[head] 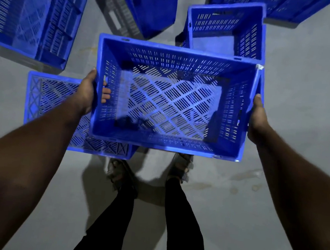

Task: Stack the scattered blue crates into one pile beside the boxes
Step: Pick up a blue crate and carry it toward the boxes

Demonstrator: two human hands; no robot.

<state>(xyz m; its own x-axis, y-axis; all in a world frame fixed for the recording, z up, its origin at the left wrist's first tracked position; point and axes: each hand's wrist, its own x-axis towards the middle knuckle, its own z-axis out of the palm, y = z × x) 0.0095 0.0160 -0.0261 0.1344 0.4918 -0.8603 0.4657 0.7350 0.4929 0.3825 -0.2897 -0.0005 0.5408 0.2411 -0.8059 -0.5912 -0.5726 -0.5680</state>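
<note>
Blue crate (172,103): my left hand (87,92) and right hand (257,118) grip its sides tight; I read no writing.

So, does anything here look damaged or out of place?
Yes. The held crate has a whitish, chipped-looking far right corner. On the floor, the crates are scattered: one lies upside down by the left hand, and another lies on its side at top left. Pale stains mark the floor.

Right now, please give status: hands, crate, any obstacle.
Left hand and right hand grip held crate, one per side. Crate lifted, upright, empty. Upright crate just ahead; overturned crate at left.
</note>
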